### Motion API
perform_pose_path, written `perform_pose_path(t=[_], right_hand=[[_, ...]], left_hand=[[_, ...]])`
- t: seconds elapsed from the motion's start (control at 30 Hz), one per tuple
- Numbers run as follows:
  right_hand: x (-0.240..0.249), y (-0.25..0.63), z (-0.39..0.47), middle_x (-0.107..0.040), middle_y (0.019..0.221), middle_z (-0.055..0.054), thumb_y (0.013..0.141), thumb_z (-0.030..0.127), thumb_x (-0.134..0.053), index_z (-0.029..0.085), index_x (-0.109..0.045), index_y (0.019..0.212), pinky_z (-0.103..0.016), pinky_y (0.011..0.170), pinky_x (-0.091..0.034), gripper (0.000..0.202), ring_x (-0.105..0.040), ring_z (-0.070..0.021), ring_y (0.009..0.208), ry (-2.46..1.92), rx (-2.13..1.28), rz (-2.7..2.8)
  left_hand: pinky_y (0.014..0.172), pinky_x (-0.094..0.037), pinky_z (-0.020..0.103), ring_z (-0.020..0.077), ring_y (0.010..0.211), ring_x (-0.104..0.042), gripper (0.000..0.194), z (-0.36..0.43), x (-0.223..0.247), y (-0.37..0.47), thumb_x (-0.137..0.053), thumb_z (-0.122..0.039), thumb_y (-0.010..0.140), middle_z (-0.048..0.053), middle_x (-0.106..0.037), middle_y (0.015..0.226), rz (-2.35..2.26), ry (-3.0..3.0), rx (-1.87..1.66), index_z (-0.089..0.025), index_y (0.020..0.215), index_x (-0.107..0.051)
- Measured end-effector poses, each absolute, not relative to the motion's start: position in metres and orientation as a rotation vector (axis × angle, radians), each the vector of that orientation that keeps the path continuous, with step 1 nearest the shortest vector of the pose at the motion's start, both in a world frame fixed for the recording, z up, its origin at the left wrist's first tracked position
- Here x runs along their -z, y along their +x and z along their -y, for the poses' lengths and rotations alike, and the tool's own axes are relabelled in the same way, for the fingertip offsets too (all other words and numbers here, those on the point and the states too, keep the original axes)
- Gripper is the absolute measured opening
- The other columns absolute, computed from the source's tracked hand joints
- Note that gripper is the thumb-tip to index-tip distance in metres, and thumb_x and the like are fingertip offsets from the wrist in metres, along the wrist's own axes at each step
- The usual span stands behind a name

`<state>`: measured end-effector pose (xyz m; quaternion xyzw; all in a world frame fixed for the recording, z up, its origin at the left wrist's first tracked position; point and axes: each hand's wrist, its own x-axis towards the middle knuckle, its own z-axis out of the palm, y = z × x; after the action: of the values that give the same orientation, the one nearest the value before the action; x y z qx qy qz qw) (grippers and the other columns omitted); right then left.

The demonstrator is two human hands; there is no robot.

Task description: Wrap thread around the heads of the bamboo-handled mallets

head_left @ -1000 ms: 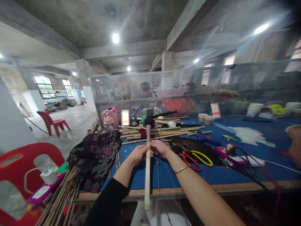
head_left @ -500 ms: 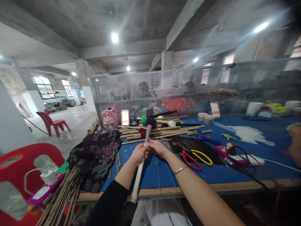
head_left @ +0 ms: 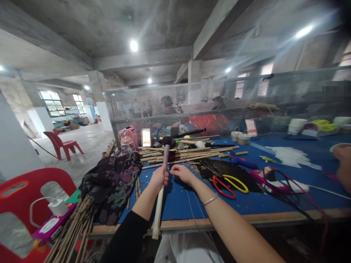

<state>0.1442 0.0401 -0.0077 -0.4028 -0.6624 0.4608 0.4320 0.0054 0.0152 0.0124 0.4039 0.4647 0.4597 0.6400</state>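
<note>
My left hand [head_left: 159, 178] is wrapped round a pale wooden stick [head_left: 158, 212], held tilted over the front of the blue table. The upper stretch of the stick has a grey wrap [head_left: 166, 155], and a dark round knob [head_left: 168, 141] tops it. Just right of the stick my right hand [head_left: 182, 173] is closed in a pinch, a small gap away. Thin thread [head_left: 189, 202] runs from beneath that hand down towards my lap; its end at the fingertips is too fine to make out. Scissors [head_left: 230, 185] with red and yellow handles lie right of my right hand.
Bamboo sticks [head_left: 192, 155] lie behind my hands. Dark flowered cloth [head_left: 109, 186] and a bundle of thin sticks [head_left: 74, 223] are at left. A magenta device [head_left: 270, 182] with cables lies at right. A perforated metal screen [head_left: 148, 106] stands behind; a red chair [head_left: 30, 182] is beside the table.
My right hand has come away from the stick and now sits apart from it to the right. My left hand and the stick have shifted slightly left.
</note>
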Motion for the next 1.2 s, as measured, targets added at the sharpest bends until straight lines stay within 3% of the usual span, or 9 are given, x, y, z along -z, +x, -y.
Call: perform_pose_path(t=[0.13,0.23,0.3,0.4,0.5,0.57,0.9,1.07,1.2], right_hand=[[0.001,0.138,-0.034,-0.055,0.075,0.0,0.067,0.043,-0.064,0.019,-0.051,0.092,-0.019,0.049,-0.035,0.037,-0.049,-0.0099,0.062,-0.955,-1.281,1.354],[-0.002,0.134,-0.028,-0.056,0.086,-0.003,0.072,0.046,-0.06,0.022,-0.046,0.101,-0.021,0.053,-0.042,0.04,-0.054,-0.0114,0.069,-0.848,-1.505,1.277],[-0.002,0.132,-0.026,-0.056,0.077,-0.001,0.072,0.044,-0.06,0.022,-0.046,0.101,-0.02,0.045,-0.039,0.039,-0.053,-0.0106,0.059,-0.894,-1.563,1.316],[0.001,0.133,-0.028,-0.049,0.056,0.004,0.07,0.041,-0.063,0.019,-0.051,0.091,-0.018,0.037,-0.025,0.033,-0.039,-0.0069,0.042,-1.134,-1.385,1.362],[0.003,0.136,-0.032,-0.045,0.05,0.003,0.067,0.039,-0.065,0.014,-0.053,0.065,-0.019,0.04,-0.024,0.028,-0.035,-0.0056,0.044,-1.257,-1.131,1.415],[0.002,0.137,-0.033,-0.046,0.05,0.003,0.065,0.039,-0.066,0.013,-0.053,0.058,-0.019,0.044,-0.026,0.03,-0.036,-0.006,0.047,-1.241,-1.071,1.462],[-0.003,0.133,-0.037,-0.04,0.043,0.008,0.058,0.039,-0.07,0.014,-0.051,0.063,-0.02,0.038,-0.017,0.032,-0.025,-0.0027,0.036,-1.067,-1.25,1.314],[-0.004,0.143,-0.034,-0.048,0.051,0.006,0.068,0.044,-0.064,0.017,-0.053,0.086,-0.018,0.032,-0.008,0.034,-0.025,-0.0026,0.033,-0.852,-1.62,1.425],[-0.004,0.148,-0.032,-0.044,0.046,0.007,0.066,0.041,-0.066,0.015,-0.053,0.08,-0.018,0.03,-0.008,0.032,-0.026,-0.0028,0.032,-0.799,-1.605,1.418]], left_hand=[[0.034,-0.019,0.016,0.0043,0.032,-0.031,0.034,-0.011,-0.012,0.01,-0.048,-0.051,0.077,-0.007,-0.039,0.046,-1.157,1.037,-1.053,-0.017,0.082,-0.049],[0.033,-0.023,0.018,0.0059,0.032,-0.035,0.033,-0.011,-0.008,0.011,-0.047,-0.048,0.079,-0.006,-0.04,0.044,-1.265,1.161,-1.047,-0.016,0.072,-0.049],[0.032,-0.024,0.019,0.0065,0.031,-0.036,0.034,-0.011,-0.005,0.011,-0.048,-0.047,0.079,-0.004,-0.041,0.043,-1.322,1.25,-1.016,-0.016,0.064,-0.048],[0.032,-0.024,0.019,0.0069,0.031,-0.037,0.033,-0.01,-0.003,0.012,-0.048,-0.045,0.079,-0.004,-0.041,0.044,-1.37,1.323,-0.98,-0.016,0.062,-0.049],[0.032,-0.025,0.019,0.0074,0.032,-0.037,0.029,-0.01,-0.003,0.012,-0.048,-0.041,0.08,-0.004,-0.041,0.044,-1.388,1.322,-0.968,-0.016,0.064,-0.05],[0.032,-0.025,0.019,0.0074,0.032,-0.038,0.027,-0.01,-0.005,0.011,-0.049,-0.04,0.079,-0.005,-0.041,0.045,-1.393,1.299,-0.966,-0.016,0.065,-0.048],[0.033,-0.021,0.014,0.0018,0.034,-0.033,0.039,-0.013,-0.012,0.01,-0.059,-0.052,0.068,-0.006,-0.045,0.052,-1.004,1.032,-1.124,-0.017,0.07,-0.042],[0.033,-0.027,0.016,0.0059,0.037,-0.043,0.037,-0.01,-0.013,0.012,-0.055,-0.052,0.071,-0.002,-0.053,0.054,-0.973,1.097,-1.13,-0.016,0.075,-0.046],[0.038,-0.034,0.018,0.0089,0.044,-0.049,0.039,-0.009,-0.01,0.015,-0.053,-0.054,0.072,0.0,-0.055,0.057,-1.037,1.101,-1.059,-0.015,0.077,-0.054]])
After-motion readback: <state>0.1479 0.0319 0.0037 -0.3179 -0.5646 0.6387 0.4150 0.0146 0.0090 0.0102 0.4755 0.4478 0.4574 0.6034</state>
